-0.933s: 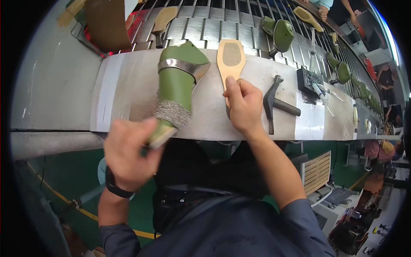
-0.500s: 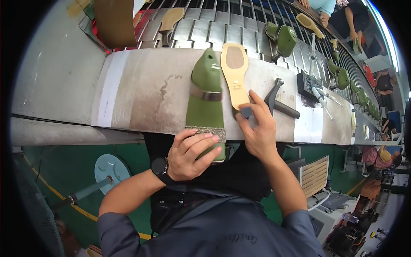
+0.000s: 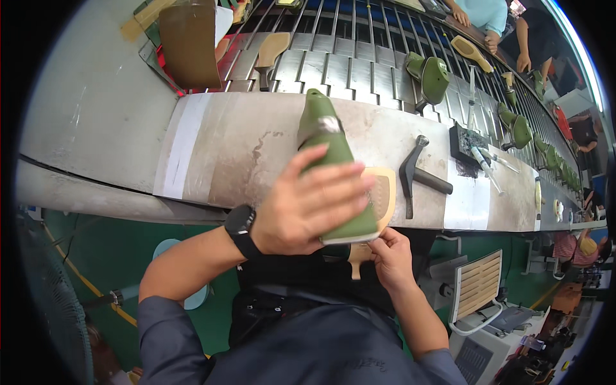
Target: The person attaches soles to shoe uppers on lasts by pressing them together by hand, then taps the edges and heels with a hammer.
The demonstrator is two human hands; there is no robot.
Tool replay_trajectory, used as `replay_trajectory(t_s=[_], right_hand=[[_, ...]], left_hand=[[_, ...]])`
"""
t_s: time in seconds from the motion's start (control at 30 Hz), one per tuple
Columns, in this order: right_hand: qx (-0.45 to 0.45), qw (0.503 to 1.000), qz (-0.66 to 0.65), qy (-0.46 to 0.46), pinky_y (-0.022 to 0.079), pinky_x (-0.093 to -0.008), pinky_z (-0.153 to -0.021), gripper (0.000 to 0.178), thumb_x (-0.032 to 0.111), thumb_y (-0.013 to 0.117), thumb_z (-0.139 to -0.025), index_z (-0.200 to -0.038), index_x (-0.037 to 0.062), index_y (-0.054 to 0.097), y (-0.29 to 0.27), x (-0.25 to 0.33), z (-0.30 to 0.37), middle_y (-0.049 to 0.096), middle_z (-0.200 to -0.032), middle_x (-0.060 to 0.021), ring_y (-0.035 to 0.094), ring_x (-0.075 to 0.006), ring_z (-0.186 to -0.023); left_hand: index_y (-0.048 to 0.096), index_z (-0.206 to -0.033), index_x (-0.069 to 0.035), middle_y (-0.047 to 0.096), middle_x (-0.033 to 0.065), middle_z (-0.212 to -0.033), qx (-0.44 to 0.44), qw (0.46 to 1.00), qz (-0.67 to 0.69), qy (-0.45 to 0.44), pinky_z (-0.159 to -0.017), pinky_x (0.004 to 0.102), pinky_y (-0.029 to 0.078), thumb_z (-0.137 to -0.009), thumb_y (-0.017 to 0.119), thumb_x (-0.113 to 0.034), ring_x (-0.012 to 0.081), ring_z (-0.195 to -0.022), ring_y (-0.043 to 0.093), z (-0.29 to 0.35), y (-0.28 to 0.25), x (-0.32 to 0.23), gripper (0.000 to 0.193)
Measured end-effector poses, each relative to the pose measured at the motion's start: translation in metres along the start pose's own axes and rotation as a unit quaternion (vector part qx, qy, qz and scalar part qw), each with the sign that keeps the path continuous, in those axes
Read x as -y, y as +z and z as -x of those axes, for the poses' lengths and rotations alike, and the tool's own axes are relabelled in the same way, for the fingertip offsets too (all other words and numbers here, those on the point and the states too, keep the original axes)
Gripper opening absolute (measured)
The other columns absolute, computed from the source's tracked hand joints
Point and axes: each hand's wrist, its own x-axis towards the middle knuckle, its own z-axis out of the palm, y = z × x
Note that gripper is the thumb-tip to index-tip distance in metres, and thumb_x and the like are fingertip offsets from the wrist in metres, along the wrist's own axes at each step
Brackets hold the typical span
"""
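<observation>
A green shoe last with a shiny strap across it lies tilted on the bench, its near end over the front edge. My left hand is wrapped over its middle, slightly blurred, the thumb hidden. Beside and partly behind the last, a tan insole with a darker patch shows its wide end. My right hand is closed in a pinch close to the insole's edge, by the near end of the last. Below that end a tan piece shows; whether it belongs to the insole I cannot tell.
A hammer lies on the bench to the right, near a dark block with syringes. Behind runs a metal roller conveyor carrying more green lasts and a brush. A co-worker's arm shows beyond.
The insole has come nearer, toward the bench edge. The last has turned, its near end swinging right, and my left hand has moved up along it. The small grey block in my right hand no longer shows.
</observation>
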Motion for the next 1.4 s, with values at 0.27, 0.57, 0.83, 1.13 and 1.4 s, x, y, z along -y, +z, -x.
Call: replay_trajectory(t_s=[0.27, 0.57, 0.83, 1.13, 1.4], right_hand=[[0.065, 0.981, 0.063, -0.174, 0.066, -0.0429, -0.073, 0.041, 0.023, 0.072, -0.099, -0.119, -0.0111, 0.063, 0.029, 0.061, 0.026, 0.075, -0.1, -0.0245, 0.077, -0.0298, -0.081], [0.245, 0.954, 0.052, -0.167, 0.058, -0.0319, -0.071, 0.028, 0.017, 0.063, -0.106, -0.118, -0.0084, 0.067, 0.106, 0.118, 0.021, 0.075, -0.104, -0.0157, 0.072, -0.018, -0.084], [0.191, 0.942, 0.068, -0.266, 0.051, -0.0248, -0.063, 0.022, 0.016, 0.066, -0.105, -0.104, -0.0034, 0.076, 0.131, 0.112, 0.006, 0.075, -0.086, -0.0038, 0.064, -0.0073, -0.073], [0.195, 0.94, 0.13, -0.249, 0.052, -0.0283, -0.08, 0.028, 0.022, 0.064, -0.106, -0.11, -0.0037, 0.074, 0.131, 0.12, 0.017, 0.074, -0.102, -0.0062, 0.067, -0.0127, -0.091], [0.194, 0.943, 0.126, -0.238, 0.053, -0.0287, -0.08, 0.032, 0.027, 0.064, -0.107, -0.109, -0.0037, 0.074, 0.132, 0.119, 0.018, 0.075, -0.104, -0.0078, 0.068, -0.0136, -0.092]], left_hand=[[0.056, -0.137, 0.014, 0.066, 0.0256, -0.135, -0.195, 0.696, 0.583, -0.372, -0.105, 0.0421, 0.056, -0.101, 0.063, -0.013, 0.0295, -0.123, 0.068, -0.066, -0.058, 0.023, 0.045], [0.048, -0.15, 0.004, 0.066, 0.0268, -0.135, -0.204, 0.75, 0.554, -0.299, -0.108, 0.0438, 0.055, -0.1, 0.064, -0.006, 0.032, -0.128, 0.065, -0.068, -0.062, 0.003, 0.053], [0.046, -0.149, 0.006, 0.057, 0.0296, -0.146, -0.194, 0.688, 0.646, -0.268, -0.113, 0.0489, 0.05, -0.09, 0.078, -0.056, 0.036, -0.139, 0.056, -0.05, -0.072, 0.004, 0.092], [0.049, -0.146, 0.006, 0.059, 0.0261, -0.144, -0.161, 0.746, 0.581, -0.283, -0.112, 0.046, 0.05, -0.077, 0.091, -0.034, 0.0329, -0.135, 0.059, -0.047, -0.073, -0.004, 0.091], [0.049, -0.146, 0.006, 0.06, 0.0265, -0.144, -0.163, 0.761, 0.569, -0.265, -0.112, 0.0457, 0.05, -0.08, 0.089, -0.033, 0.0336, -0.136, 0.059, -0.046, -0.074, -0.003, 0.086]])
